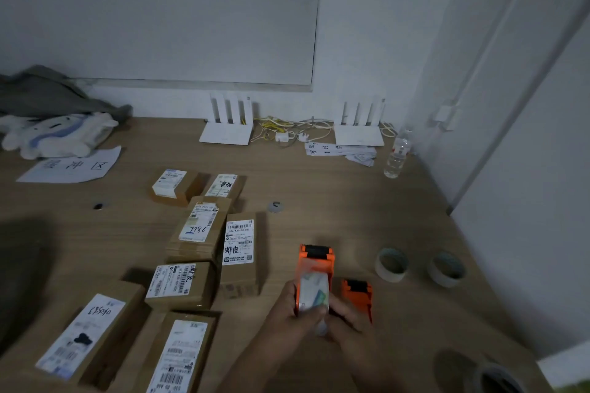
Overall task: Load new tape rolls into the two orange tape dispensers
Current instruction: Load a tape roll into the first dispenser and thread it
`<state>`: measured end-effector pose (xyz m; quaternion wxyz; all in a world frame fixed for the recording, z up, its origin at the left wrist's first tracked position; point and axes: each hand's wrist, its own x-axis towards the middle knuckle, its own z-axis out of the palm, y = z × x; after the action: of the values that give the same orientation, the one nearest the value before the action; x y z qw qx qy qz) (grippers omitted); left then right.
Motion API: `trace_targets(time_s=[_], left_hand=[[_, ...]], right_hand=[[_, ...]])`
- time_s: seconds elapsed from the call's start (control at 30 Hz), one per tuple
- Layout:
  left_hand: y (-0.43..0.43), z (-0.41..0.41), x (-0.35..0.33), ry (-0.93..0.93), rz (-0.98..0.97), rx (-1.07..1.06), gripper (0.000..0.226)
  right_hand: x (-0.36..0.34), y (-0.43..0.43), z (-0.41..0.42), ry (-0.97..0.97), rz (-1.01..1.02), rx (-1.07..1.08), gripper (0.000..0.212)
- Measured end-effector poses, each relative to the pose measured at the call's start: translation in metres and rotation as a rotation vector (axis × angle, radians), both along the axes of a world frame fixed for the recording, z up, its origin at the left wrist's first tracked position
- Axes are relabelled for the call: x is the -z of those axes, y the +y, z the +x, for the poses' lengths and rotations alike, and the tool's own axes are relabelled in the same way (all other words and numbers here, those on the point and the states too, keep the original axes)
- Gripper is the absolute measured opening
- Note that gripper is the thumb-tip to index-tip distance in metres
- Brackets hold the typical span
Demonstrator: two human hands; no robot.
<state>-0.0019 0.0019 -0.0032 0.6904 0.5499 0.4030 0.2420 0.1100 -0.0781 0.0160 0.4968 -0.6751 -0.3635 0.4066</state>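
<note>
An orange tape dispenser (316, 265) with a black roller at its far end lies on the wooden table (335, 195), with a clear tape roll (314, 292) seated in it. My left hand (287, 309) grips the dispenser's left side. My right hand (346, 317) presses on the roll from the right. A second orange dispenser (359, 295) lies just to the right, partly hidden by my right hand. Two empty cardboard tape cores (392, 264) (446, 268) stand further right.
Several labelled cardboard parcels (198, 233) lie left of the dispensers. Two white routers (227, 128) (359, 131) with cables, a water bottle (398, 153), paper sheets and a plush toy (57, 134) are along the back. The table's right edge runs near the wall.
</note>
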Motion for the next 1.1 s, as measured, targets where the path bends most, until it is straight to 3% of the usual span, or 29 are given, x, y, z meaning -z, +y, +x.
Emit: trace_targets(time_s=[0.2,0.33,0.43,0.57,0.77,0.87,1.1], left_hand=[[0.003,-0.007,-0.002,0.019,-0.027,-0.019,0.034],[0.002,-0.006,-0.002,-0.027,-0.027,-0.047,0.034],[0.001,-0.005,-0.005,-0.038,-0.003,-0.034,0.030],[-0.001,-0.004,-0.005,-0.012,0.033,0.009,0.027],[-0.005,-0.005,-0.001,-0.007,0.064,0.036,0.023],[-0.006,-0.005,-0.004,-0.015,0.059,0.047,0.023],[-0.008,-0.006,-0.004,0.007,0.096,0.053,0.024]], right_hand=[[-0.009,0.007,0.003,-0.084,-0.029,-0.006,0.042],[-0.017,0.021,0.008,-0.276,0.000,0.101,0.016],[-0.029,0.034,0.011,-0.362,0.080,0.142,0.024],[-0.041,0.055,0.019,-0.481,0.015,0.018,0.039],[-0.047,0.066,0.036,-0.547,-0.062,-0.145,0.040],[-0.047,0.065,0.042,-0.477,-0.118,-0.188,0.034],[-0.043,0.069,0.044,-0.556,-0.126,-0.196,0.013]])
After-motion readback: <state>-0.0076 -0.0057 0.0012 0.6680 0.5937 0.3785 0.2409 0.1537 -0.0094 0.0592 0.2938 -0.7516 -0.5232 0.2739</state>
